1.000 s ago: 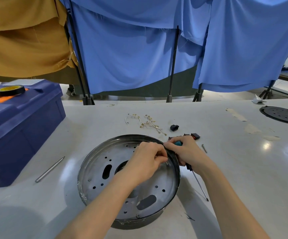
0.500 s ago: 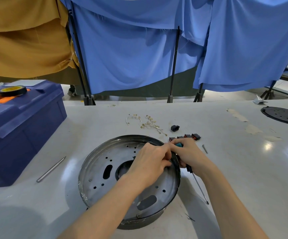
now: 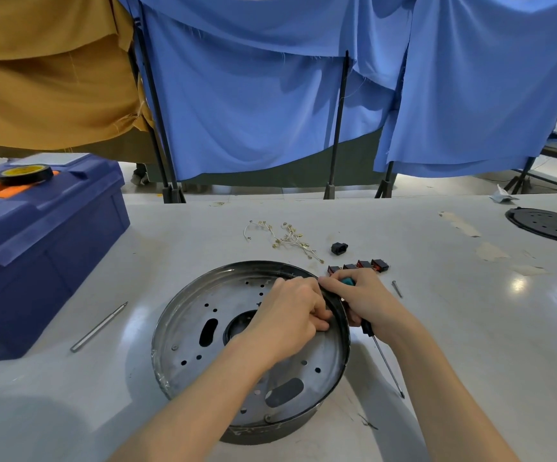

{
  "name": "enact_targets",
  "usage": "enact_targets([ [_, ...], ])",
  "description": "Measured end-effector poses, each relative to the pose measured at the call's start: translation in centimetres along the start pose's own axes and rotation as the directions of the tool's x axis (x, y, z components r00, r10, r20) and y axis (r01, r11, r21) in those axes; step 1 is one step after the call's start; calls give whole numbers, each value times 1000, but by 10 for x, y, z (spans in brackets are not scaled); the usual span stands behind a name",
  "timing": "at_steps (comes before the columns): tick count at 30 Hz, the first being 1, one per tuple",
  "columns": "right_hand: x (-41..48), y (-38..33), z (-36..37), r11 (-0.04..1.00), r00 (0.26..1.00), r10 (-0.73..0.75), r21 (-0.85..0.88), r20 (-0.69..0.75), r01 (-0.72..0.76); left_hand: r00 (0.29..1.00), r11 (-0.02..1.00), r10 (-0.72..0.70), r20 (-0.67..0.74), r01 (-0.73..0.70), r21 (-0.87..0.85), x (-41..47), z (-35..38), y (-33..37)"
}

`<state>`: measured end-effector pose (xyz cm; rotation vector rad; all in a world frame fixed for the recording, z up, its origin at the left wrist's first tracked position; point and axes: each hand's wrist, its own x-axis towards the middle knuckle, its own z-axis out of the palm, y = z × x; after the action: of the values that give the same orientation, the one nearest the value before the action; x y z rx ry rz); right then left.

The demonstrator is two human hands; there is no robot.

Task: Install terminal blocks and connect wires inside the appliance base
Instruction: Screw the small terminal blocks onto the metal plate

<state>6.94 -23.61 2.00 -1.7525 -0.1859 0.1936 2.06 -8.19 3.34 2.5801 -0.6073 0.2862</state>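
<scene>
Two hands meet at the far-right rim of the appliance base [image 3: 190,315]. My left hand [image 3: 290,315] is inside, fingers [image 3: 320,323] curled on something hidden. My right hand [image 3: 367,301], outside, grips the screwdriver [image 3: 385,358]. Terminal blocks [image 3: 358,265] lie just beyond it.

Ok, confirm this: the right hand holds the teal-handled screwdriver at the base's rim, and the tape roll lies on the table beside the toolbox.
Not quite: the head view shows the tape roll lying on top of the blue toolbox, not on the table. The right hand does hold the screwdriver at the base's rim.
</scene>
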Motion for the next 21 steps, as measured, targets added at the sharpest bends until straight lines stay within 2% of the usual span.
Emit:
enact_targets([
  [6, -1, 0, 0, 1000, 1000, 2, -21, -8, -2, 998, 999, 25, 56, -28, 44, 1, -3, 0],
  [14, -4, -3, 1, 997, 1000, 18, -80, 5, -17, 993, 999, -37, 115, 41, -32, 5, -6, -4],
  [17, -7, -5, 0, 994, 999, 46, -99, 23, -43, 994, 999, -20, 108, 24, -38, 2, -5, -3],
  [21, -14, -9, -8, 987, 992, 99, -138, 74, -88, 996, 977, -67, 51, 76, -201, -4, -6, -6],
])
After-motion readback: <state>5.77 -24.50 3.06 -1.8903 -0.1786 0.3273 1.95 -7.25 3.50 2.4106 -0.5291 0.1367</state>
